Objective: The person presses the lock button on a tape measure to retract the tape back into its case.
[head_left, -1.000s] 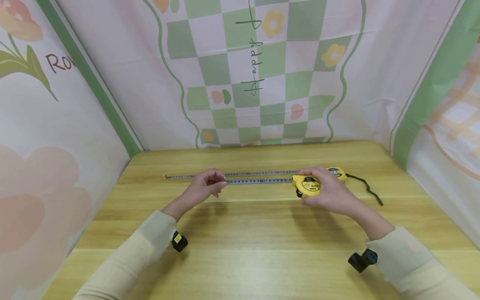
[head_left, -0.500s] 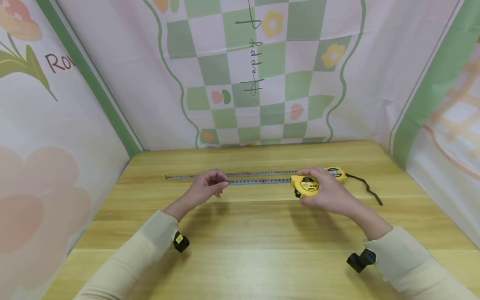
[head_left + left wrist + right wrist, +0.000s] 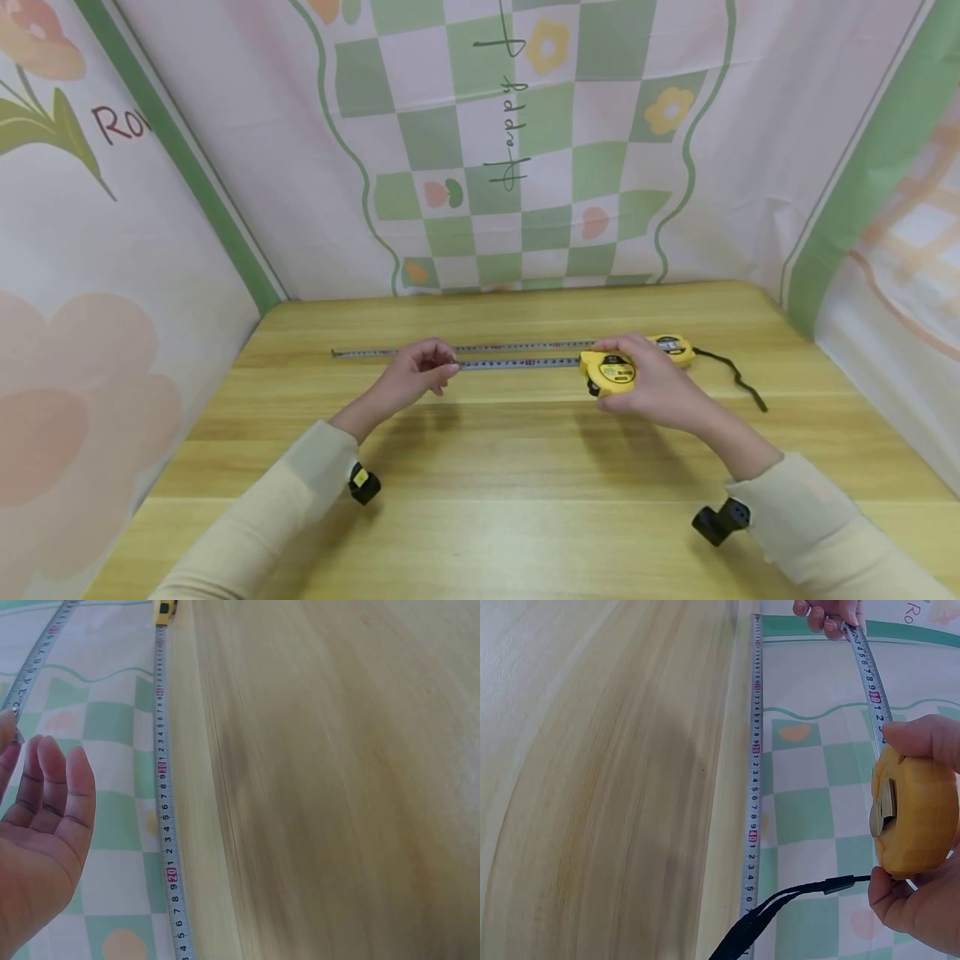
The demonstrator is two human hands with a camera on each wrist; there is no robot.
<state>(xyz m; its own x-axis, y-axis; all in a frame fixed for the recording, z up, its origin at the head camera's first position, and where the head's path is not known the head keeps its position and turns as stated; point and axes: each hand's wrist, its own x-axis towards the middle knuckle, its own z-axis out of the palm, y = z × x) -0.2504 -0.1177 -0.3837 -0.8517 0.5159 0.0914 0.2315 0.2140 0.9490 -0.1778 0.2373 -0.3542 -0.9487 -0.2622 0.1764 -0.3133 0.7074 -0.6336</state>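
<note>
Head view and both wrist views show two tape measures, each with one blade drawn out. The nearer tape measure (image 3: pixel 609 372) is held above the tabletop (image 3: pixel 480 475); its yellow case is gripped between the thumb and fingers of the right hand (image 3: pixel 660 387). The left hand (image 3: pixel 420 367) pinches the end of its blade (image 3: pixel 517 363) between thumb and finger, the other fingers bent and free of it. The farther tape measure (image 3: pixel 678 348) lies on the tabletop behind, its blade (image 3: pixel 495 347) stretched leftward, roughly alongside the first. One black strap (image 3: pixel 735 379) lies right of that case in the head view; I cannot tell whether it is the one the right wrist view shows. Two sleeves (image 3: pixel 285 492) and two black wrist cameras (image 3: pixel 365 485) follow, then printed cloth (image 3: pixel 517 200) around the tabletop.

Compared with a second ago, the hands are slightly closer together: the held case has shifted left, the pinched end right, and less blade shows between them. The farther tape measure looks unmoved.
</note>
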